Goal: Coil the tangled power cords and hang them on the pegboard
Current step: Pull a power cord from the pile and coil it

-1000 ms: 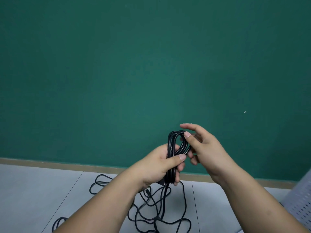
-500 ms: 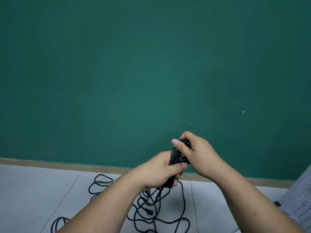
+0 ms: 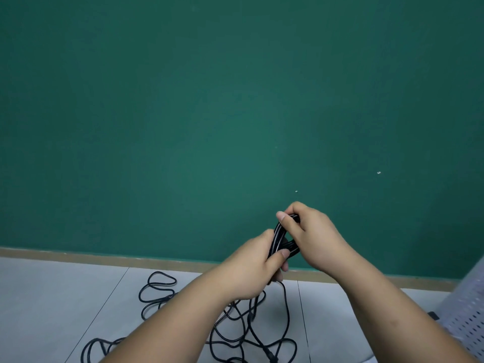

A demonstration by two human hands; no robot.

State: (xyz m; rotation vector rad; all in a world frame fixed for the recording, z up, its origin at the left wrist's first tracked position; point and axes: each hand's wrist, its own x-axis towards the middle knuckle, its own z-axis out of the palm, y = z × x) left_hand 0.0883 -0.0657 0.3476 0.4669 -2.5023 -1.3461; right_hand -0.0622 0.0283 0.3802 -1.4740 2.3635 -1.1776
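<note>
I hold a small coil of black power cord point(image 3: 278, 238) upright in front of the green wall. My left hand point(image 3: 251, 271) grips the lower part of the coil, thumb laid across it. My right hand point(image 3: 311, 237) grips the top loops, thumb hooked over them. A loose strand hangs from the coil down to a tangle of black cords point(image 3: 246, 334) on the grey floor. The pegboard point(image 3: 468, 318), white with holes, shows at the right edge.
The green wall point(image 3: 209, 113) fills most of the view, with a tan baseboard point(image 3: 78, 255) at its foot. A looped cord point(image 3: 157, 289) lies on the floor tiles to the left of my arms.
My right hand has moved from open beside the coil to closed over its top loops. Both hands have stayed close together and the coil has sunk slightly.
</note>
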